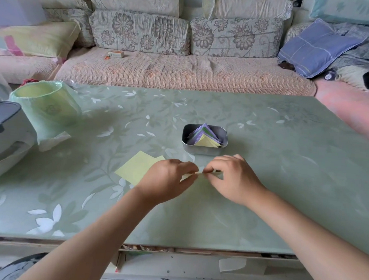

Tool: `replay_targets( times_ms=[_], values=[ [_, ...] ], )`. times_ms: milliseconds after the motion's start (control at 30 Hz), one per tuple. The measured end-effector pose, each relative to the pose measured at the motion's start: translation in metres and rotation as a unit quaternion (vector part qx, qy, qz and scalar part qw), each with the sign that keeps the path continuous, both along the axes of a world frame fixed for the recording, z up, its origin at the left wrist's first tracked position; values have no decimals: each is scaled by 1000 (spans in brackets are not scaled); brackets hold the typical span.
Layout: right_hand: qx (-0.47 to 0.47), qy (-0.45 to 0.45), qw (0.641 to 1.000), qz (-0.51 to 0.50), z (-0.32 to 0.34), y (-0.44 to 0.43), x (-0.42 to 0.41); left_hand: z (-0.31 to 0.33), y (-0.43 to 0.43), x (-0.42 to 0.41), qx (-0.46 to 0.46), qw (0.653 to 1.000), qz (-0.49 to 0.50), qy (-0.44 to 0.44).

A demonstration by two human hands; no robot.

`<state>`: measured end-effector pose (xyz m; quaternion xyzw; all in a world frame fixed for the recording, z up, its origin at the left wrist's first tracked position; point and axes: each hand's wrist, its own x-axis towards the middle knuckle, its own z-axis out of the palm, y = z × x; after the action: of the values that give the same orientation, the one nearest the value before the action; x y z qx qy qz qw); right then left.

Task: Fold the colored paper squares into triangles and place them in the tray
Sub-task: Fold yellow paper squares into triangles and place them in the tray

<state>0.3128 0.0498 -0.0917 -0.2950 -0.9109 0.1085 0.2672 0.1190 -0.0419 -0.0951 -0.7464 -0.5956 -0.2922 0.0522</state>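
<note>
A pale green paper square [200,180] lies on the table between my hands, hard to tell from the green tabletop. My left hand [166,181] pinches its upper edge from the left, and my right hand [233,178] pinches the same edge from the right. Their fingertips nearly meet at the paper's top. Just left of my left hand lies a small stack of yellow paper squares [135,168], partly hidden by that hand. Behind my hands stands a small metal tray [204,150] holding several folded triangles in purple, green and yellow.
A green bin lined with a plastic bag [46,107] stands at the table's back left, with a white and grey appliance [4,134] at the left edge. A sofa with cushions [183,54] runs behind the glass table [284,166].
</note>
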Motion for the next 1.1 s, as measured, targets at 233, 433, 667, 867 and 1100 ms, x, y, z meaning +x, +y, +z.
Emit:
replay_targets(
  times_ms=[233,433,667,867,1100],
  values=[
    [5,44,999,-12,11,-4,-10,16,-3,8,-14,998,21,-55],
    [-3,55,998,-5,20,-12,-15,30,-6,8,-13,998,11,-64],
    [-12,49,998,-36,25,-14,-16,34,-7,0,-58,996,-17,-62],
    [-19,24,997,-66,29,-6,-8,41,-6,-13,-88,995,15,-54],
    [2,20,994,-110,27,8,0,46,-9,-24,-73,995,59,-34]
  ],
)
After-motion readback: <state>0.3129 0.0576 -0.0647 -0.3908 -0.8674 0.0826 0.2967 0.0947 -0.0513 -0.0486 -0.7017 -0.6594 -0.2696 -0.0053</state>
